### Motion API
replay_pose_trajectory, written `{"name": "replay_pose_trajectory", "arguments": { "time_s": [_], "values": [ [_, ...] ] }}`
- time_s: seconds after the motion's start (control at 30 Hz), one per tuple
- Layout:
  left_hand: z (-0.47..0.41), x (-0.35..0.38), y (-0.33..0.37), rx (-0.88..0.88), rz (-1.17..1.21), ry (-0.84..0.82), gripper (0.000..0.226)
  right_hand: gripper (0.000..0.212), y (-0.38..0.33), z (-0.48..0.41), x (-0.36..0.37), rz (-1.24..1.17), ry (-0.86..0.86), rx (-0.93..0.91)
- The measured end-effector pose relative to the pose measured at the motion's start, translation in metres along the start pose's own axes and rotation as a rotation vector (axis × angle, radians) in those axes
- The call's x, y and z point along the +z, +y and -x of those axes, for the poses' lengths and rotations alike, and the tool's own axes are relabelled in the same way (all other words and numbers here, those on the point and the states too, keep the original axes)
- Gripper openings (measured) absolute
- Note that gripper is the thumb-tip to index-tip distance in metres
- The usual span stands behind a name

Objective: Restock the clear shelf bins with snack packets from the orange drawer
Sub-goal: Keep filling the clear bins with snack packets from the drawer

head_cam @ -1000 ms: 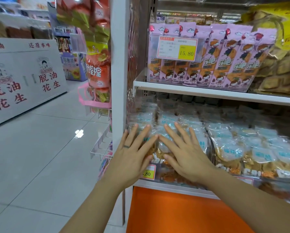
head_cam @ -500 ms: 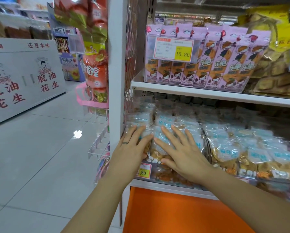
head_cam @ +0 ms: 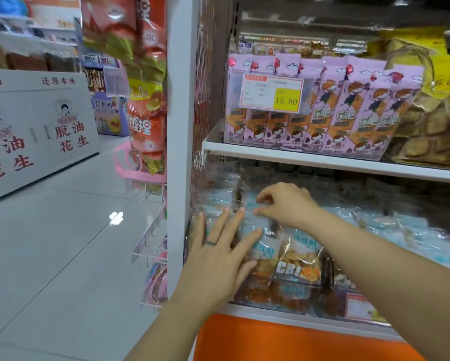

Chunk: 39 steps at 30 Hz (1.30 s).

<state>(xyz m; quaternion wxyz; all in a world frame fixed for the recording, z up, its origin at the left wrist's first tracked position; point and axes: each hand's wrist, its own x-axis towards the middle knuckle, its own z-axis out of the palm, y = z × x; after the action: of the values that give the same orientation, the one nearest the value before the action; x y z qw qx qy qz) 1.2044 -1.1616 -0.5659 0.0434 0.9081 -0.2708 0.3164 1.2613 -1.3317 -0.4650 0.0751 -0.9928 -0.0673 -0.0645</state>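
The white upper shelf [head_cam: 323, 158] carries an upper bin [head_cam: 234, 82] of clear plastic, filled with upright pink packets [head_cam: 349, 113]. A price tag [head_cam: 272, 95] reading 15.80 is on its front. Bags of brown biscuits [head_cam: 427, 136] lie just right of it. The lower shelf [head_cam: 270, 315] carries lower bins [head_cam: 291, 295], clear and side by side, packed with blue-labelled snack packets [head_cam: 300, 259] running from the left post off to the right. On the left, the grey tiled floor [head_cam: 49, 256] bears a white display box [head_cam: 36, 131] at the far side.
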Motion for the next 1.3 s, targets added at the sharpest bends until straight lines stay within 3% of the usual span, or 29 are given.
{"name": "replay_pose_trajectory", "arguments": {
  "time_s": [0.17, 0.3, 0.6, 0.77, 0.93, 1.1, 1.3],
  "values": [
    [-0.009, 0.004, 0.000, 0.000, -0.017, -0.017, 0.056, 0.038, -0.002, -0.017, -0.002, -0.013, -0.150, -0.057],
    [-0.013, 0.001, 0.000, 0.002, -0.003, -0.022, 0.081, 0.038, -0.008, -0.022, -0.013, 0.032, -0.331, -0.166],
    [-0.012, -0.001, 0.003, -0.048, -0.006, -0.026, 0.085, 0.045, -0.016, -0.020, -0.010, 0.084, -0.337, -0.191],
    [-0.011, 0.000, 0.006, -0.086, 0.002, -0.008, 0.086, 0.042, -0.007, -0.017, 0.000, -0.019, -0.232, -0.252],
    [-0.010, 0.003, 0.007, -0.101, 0.004, 0.031, 0.071, 0.034, 0.009, -0.020, 0.004, -0.057, -0.185, -0.373],
    [-0.013, 0.007, 0.006, -0.126, 0.030, -0.002, 0.077, 0.037, 0.013, -0.023, 0.006, -0.080, -0.170, -0.399],
    [-0.013, 0.006, 0.003, -0.132, 0.030, -0.038, 0.063, 0.042, 0.016, 0.040, 0.002, -0.254, 0.210, -0.245]
  ]
}}
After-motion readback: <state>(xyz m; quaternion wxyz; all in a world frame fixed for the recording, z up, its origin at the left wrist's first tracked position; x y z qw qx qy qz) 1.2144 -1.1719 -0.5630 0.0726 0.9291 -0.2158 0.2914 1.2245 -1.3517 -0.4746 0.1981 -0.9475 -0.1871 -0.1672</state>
